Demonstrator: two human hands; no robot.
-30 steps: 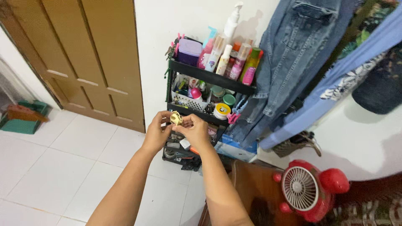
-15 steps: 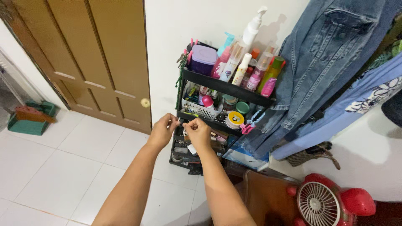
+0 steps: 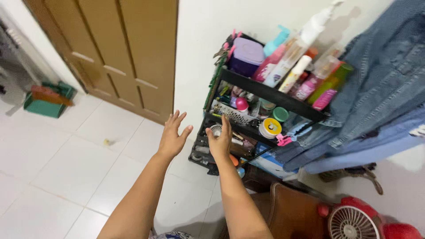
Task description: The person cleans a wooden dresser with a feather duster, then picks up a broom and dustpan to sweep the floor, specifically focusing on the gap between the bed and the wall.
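My left hand (image 3: 173,135) is raised over the white floor tiles, palm forward and fingers spread, holding nothing. My right hand (image 3: 220,140) is up beside it in front of the black tiered shelf cart (image 3: 265,90), fingers extended upward, with nothing visibly gripped. A white ribbed round item (image 3: 216,129) shows just by its thumb, apparently on the cart's lower tier. A small yellowish object (image 3: 106,142) lies on the floor to the left, apart from both hands.
The cart holds bottles, a purple box (image 3: 246,54) and a yellow-topped tin (image 3: 269,128). Behind it hang a denim jacket (image 3: 380,84) and blue clothes. A brown door (image 3: 128,48) is at left, a green box (image 3: 44,104) far left, a red fan (image 3: 358,221) bottom right.
Both hands pinched a small yellowish object together, then pulled apart. The object flew left and now lies on the floor. Both hands have opened and risen; the view shifted left.
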